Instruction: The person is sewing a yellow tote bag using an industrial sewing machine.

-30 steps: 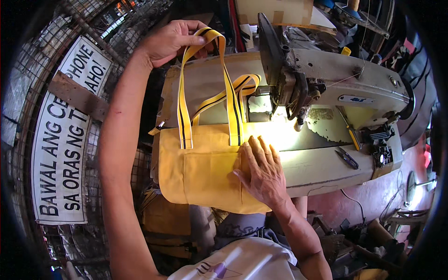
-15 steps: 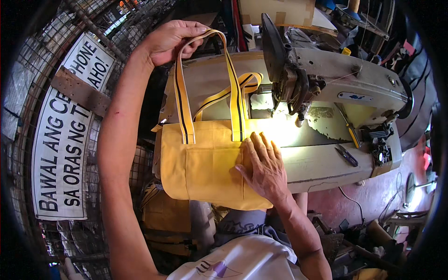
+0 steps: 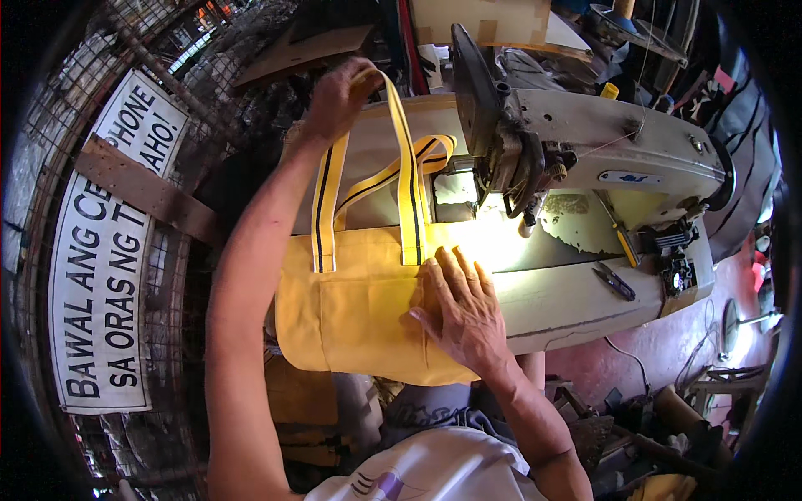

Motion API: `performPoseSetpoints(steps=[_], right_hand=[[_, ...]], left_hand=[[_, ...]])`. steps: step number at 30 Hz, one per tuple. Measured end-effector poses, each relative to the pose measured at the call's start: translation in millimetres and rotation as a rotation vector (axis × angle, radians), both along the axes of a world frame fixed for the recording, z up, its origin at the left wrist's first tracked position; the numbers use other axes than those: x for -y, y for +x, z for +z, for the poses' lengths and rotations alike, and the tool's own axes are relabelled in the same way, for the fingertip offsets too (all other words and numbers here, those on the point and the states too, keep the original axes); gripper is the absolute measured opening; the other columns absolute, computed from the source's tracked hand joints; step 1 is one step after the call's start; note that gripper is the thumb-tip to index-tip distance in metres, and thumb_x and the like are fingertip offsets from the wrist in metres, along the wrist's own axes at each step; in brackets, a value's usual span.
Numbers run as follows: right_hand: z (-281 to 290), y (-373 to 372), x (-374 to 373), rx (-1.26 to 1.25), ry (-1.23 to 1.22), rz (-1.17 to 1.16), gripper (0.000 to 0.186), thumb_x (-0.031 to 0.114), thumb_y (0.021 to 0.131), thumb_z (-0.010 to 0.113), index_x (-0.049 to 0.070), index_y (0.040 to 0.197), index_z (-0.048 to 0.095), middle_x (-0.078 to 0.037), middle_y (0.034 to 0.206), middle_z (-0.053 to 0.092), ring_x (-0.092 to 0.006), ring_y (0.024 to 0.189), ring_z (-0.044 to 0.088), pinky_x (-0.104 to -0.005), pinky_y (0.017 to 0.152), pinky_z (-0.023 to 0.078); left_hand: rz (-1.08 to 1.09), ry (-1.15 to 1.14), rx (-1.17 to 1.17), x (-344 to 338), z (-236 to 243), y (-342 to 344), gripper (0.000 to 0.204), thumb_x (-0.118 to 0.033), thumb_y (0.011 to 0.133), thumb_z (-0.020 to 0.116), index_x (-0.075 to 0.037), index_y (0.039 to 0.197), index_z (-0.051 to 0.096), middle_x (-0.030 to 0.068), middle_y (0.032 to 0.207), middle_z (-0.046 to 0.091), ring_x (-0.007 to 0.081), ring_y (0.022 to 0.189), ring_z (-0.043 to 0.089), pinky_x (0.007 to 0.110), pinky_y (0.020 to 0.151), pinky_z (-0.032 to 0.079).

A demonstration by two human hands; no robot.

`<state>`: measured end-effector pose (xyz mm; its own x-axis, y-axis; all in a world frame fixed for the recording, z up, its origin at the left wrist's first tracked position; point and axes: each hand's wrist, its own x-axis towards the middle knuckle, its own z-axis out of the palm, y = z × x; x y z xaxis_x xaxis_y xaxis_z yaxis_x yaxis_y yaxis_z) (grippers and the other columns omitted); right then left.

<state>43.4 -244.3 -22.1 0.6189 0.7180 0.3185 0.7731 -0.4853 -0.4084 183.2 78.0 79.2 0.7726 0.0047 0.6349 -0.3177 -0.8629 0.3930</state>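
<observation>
A yellow tote bag (image 3: 368, 309) lies flat along the near edge of the sewing machine table, its lower part hanging over toward my lap. Two yellow straps with a dark centre stripe rise from it. My left hand (image 3: 341, 96) grips the top of the front strap (image 3: 409, 175), pulling its loop up and away from me. The rear strap (image 3: 376, 181) curls behind it on the table. My right hand (image 3: 464, 311) rests flat on the bag's right side, fingers stretched out, just below the strap's stitched end.
An industrial sewing machine (image 3: 601, 138) stands at the right, its lamp lighting the needle area. Thread snips (image 3: 614, 281) and a yellow-handled tool (image 3: 620, 234) lie on its bed. Wire mesh with a white sign (image 3: 104, 284) runs along the left. A cardboard box (image 3: 480, 21) is at the back.
My left hand has swung slightly right and down with the strap and looks blurred. The bag sits a little lower and further left in view, my right hand still on it.
</observation>
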Motion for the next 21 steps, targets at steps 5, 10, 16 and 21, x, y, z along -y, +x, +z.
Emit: performPoseSetpoints(steps=[5, 10, 16, 21], right_hand=[[1, 1, -1, -0.030, 0.000, 0.021, 0.070, 0.045, 0.091, 0.061, 0.000, 0.141, 0.043, -0.023, 0.147, 0.041, -0.0366, 0.140, 0.034, -0.0485, 0.116, 0.024], [4, 1, -3, -0.056, 0.015, 0.039, 0.070, 0.044, 0.090, 0.063, 0.000, 0.141, 0.043, -0.023, 0.147, 0.041, -0.0373, 0.140, 0.034, -0.0484, 0.115, 0.024], [4, 4, 1, -0.068, -0.015, 0.025, 0.069, 0.043, 0.091, 0.060, -0.002, 0.140, 0.043, -0.022, 0.146, 0.041, -0.0366, 0.140, 0.033, -0.0483, 0.115, 0.025], [3, -2, -3, -0.063, 0.016, 0.036, 0.071, 0.042, 0.089, 0.064, 0.001, 0.142, 0.041, -0.022, 0.148, 0.040, -0.0375, 0.140, 0.033, -0.0489, 0.116, 0.024]], left_hand=[[-0.019, -0.047, -0.569, 21, -43, 17, 0.033, -0.031, 0.094, 0.062, -0.003, 0.112, 0.064, 0.0179, 0.100, 0.068, 0.0309, 0.089, 0.066, 0.037, 0.081, 0.051], [-0.116, 0.258, -0.455, 21, -56, 17, 0.028, -0.024, 0.093, 0.061, 0.000, 0.106, 0.061, 0.0217, 0.103, 0.066, 0.0351, 0.097, 0.064, 0.040, 0.086, 0.049], [0.053, 0.271, -0.678, 39, -18, 8, 0.034, -0.017, 0.087, 0.065, -0.003, 0.116, 0.056, 0.0193, 0.108, 0.065, 0.0328, 0.106, 0.062, 0.042, 0.091, 0.048], [-0.115, 0.065, -0.391, 20, -98, 25, 0.041, -0.010, 0.081, 0.071, 0.000, 0.119, 0.060, 0.0187, 0.120, 0.065, 0.0305, 0.112, 0.062, 0.039, 0.094, 0.048]])
